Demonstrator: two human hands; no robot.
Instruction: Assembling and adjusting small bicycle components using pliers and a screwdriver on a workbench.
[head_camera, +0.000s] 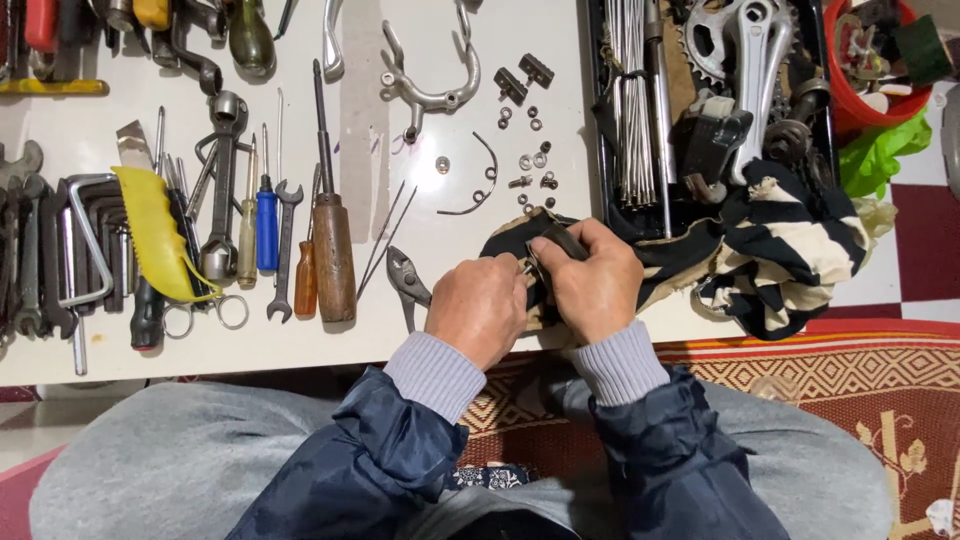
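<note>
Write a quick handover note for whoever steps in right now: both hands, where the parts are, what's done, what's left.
Left hand: closed on a small metal part at the table's front edge.
Right hand: gripping a dark bar-shaped piece over the black-and-cream striped rag.
Loose washers and nuts, two brake pads and the brake caliper arm lie on the white table behind the hands. Pliers sit just left of the left hand.
Done: caliper is apart, its pieces spread out.
Left: the piece in hand, apparently being wiped; loose hardware not fitted.

A white worktop (450, 330) fills the upper view under even, bright light. Below it lies a red patterned rug (850, 380). Red and white floor tiles (925, 250) show at the right edge.
</note>
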